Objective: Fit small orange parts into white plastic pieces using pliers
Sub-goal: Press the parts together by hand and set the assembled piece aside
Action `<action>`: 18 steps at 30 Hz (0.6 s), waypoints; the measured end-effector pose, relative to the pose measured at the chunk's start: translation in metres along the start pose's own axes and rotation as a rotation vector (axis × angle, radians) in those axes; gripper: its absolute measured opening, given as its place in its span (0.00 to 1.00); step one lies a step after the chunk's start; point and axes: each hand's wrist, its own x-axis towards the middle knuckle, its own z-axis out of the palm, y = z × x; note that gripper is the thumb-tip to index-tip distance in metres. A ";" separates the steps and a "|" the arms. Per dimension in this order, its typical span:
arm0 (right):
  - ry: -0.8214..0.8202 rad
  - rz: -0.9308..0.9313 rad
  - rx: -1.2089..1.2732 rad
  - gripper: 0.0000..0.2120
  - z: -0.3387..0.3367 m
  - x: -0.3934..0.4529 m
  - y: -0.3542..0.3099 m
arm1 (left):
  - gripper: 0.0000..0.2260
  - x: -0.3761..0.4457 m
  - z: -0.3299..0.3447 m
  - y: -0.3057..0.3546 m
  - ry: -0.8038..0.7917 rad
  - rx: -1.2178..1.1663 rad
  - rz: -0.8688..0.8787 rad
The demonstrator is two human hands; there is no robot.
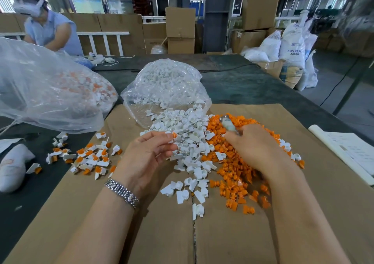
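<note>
Left hand [149, 154] pinches a light, stiff white piece [171, 140] with orange part [174, 135]; right hand [251, 146] grips blurred pliers [228, 125] (edges suit pinching).

White pcs [188, 140] beside orange parts [234, 162]; pliers [228, 124] blurred, maybe.

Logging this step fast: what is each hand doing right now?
Left hand: pinches a white piece with orange part at its fingertips.
Right hand: grips the pliers, blurred, over the orange pile.
</note>
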 end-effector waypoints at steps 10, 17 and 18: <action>-0.582 -0.084 0.352 0.07 0.014 -0.025 -0.047 | 0.14 -0.001 -0.002 0.003 0.022 -0.028 0.063; -0.589 -0.154 0.282 0.09 0.020 -0.033 -0.053 | 0.05 0.001 -0.002 0.002 0.040 0.023 0.079; -0.582 -0.162 0.269 0.09 0.021 -0.033 -0.053 | 0.04 0.001 -0.003 0.002 0.045 0.033 0.080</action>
